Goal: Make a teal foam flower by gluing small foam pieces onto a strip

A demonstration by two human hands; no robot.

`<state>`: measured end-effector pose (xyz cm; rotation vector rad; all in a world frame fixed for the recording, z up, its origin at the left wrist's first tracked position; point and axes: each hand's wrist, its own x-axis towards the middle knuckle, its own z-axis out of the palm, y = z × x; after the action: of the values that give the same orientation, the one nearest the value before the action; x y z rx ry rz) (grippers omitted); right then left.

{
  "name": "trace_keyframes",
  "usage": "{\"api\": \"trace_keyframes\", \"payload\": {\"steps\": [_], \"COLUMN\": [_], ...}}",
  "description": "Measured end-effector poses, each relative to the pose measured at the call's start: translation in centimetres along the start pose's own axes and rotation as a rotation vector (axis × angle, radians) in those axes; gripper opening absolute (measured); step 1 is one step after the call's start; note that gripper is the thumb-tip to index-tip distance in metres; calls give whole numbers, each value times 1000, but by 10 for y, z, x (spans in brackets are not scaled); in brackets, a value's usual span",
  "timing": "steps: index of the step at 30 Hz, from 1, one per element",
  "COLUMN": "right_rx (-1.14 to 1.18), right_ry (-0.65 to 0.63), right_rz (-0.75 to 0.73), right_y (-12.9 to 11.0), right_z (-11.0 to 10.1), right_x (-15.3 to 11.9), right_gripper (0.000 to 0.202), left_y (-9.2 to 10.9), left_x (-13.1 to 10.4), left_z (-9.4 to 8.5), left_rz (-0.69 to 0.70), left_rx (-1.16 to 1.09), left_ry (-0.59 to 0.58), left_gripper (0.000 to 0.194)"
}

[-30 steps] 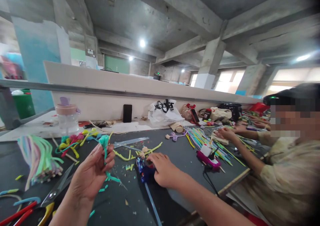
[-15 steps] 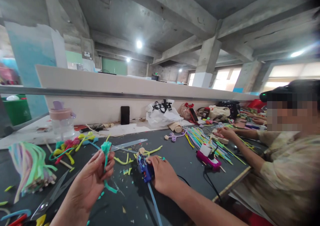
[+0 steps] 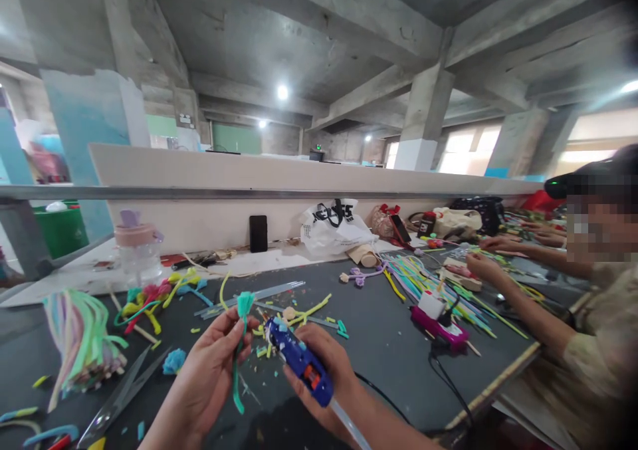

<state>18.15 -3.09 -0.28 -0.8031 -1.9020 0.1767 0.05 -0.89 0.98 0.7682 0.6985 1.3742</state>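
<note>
A teal pipe-cleaner piece (image 3: pixel 244 306), bunched at its top with a stem hanging down, is pinched between the fingers of my left hand (image 3: pixel 216 353). My right hand (image 3: pixel 326 363) is wrapped round a blue glue gun (image 3: pixel 298 357), whose tip points at the teal piece close to my left fingertips. A clear glue stick (image 3: pixel 351 423) sticks out of the gun's rear. Beyond the gun, yellow-green pipe cleaners (image 3: pixel 312 312) lie on the dark table (image 3: pixel 399 383). Whether the tip touches the teal piece I cannot tell.
Scissors (image 3: pixel 117 397), a blue fluffy ball (image 3: pixel 174 361) and a pipe-cleaner bundle (image 3: pixel 82 337) lie left. A magenta power strip (image 3: pixel 438 327) with a cable lies right, near more pipe cleaners (image 3: pixel 423 274). A person's hands (image 3: pixel 486 267) work farther right.
The glue gun has been lifted off the table in my right hand, its tip now toward the left hand. My left hand with the teal piece has shifted right. The view has turned slightly left.
</note>
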Motion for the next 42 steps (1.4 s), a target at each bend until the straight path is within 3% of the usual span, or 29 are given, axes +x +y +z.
{"api": "trace_keyframes", "payload": {"steps": [4,13,42], "right_rx": [-10,-15,-159], "right_ry": [-61,-40,-88], "right_rz": [60,69,75], "right_y": [6,9,7], "right_z": [5,8,6], "right_x": [-8,-9,-4], "right_gripper": [22,17,12], "left_y": [-2,-4,-5], "left_x": [-1,-2,-1], "left_z": [2,1,1], "left_rz": [10,-11,32], "left_rx": [34,9,41], "left_ry": [-16,-105,-97], "left_gripper": [32,25,26]}}
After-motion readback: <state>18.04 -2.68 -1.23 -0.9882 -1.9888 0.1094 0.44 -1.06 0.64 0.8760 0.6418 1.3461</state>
